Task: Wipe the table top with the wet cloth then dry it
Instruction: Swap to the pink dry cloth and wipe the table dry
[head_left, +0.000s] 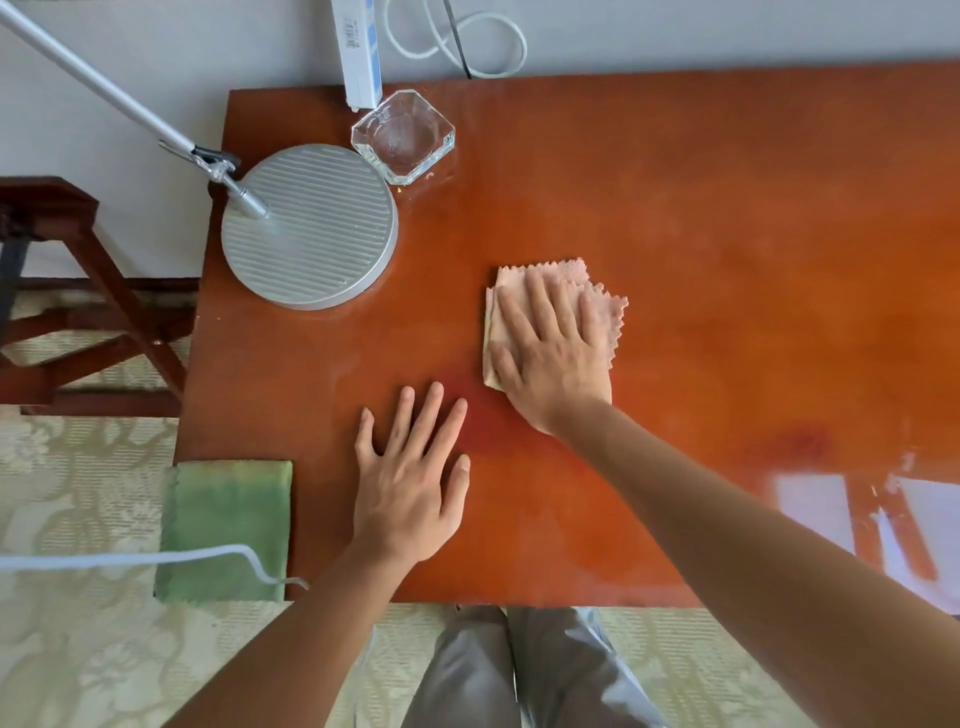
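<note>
At mid-frame the right hand (553, 353) presses flat, fingers straight, on the folded pink cloth (556, 317); no grip closes on it. The left hand (410, 467) rests spread on the desk (727, 260). Best to wipe in overlapping strokes, working round the lamp base (310, 226) and glass dish (403, 136); the green cloth (226, 525) waits lower left.

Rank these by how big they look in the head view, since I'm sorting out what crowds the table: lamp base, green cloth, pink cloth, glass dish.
1. Lamp base, largest.
2. Green cloth, somewhat smaller, though it lies nearer the camera.
3. Pink cloth, partly hidden under the right hand, so unsure against the dish.
4. Glass dish, about alike or smaller.
</note>
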